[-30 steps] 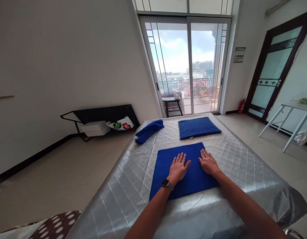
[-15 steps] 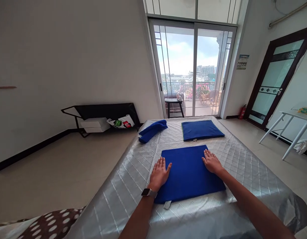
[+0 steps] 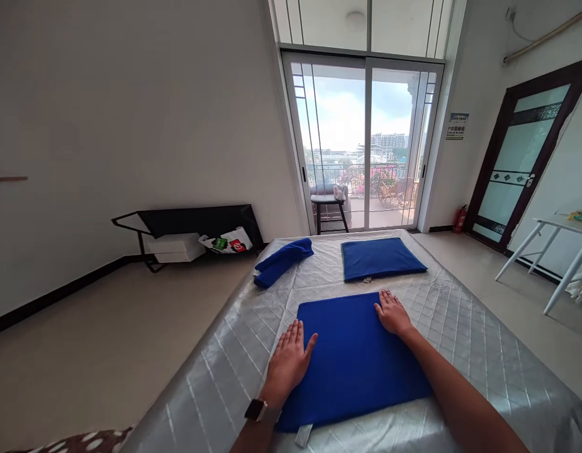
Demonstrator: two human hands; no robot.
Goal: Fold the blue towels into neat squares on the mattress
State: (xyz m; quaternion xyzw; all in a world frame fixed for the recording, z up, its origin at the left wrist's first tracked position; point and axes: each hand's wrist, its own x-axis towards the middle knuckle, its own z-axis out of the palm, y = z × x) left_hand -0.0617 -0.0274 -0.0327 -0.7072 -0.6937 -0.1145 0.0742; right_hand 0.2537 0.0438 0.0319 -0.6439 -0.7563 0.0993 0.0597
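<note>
Blue cloth (image 3: 354,358), diamond-patterned silver cover (image 3: 474,340)

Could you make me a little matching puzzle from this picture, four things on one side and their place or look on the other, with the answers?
1. left hand
2. right hand
3. watch
4. fire extinguisher

A. red, beside the dark-framed door
B. at the left edge of the near blue cloth
C. square, with a dark face
D. at that cloth's far right corner

Pairs: 1-B, 2-D, 3-C, 4-A
</note>
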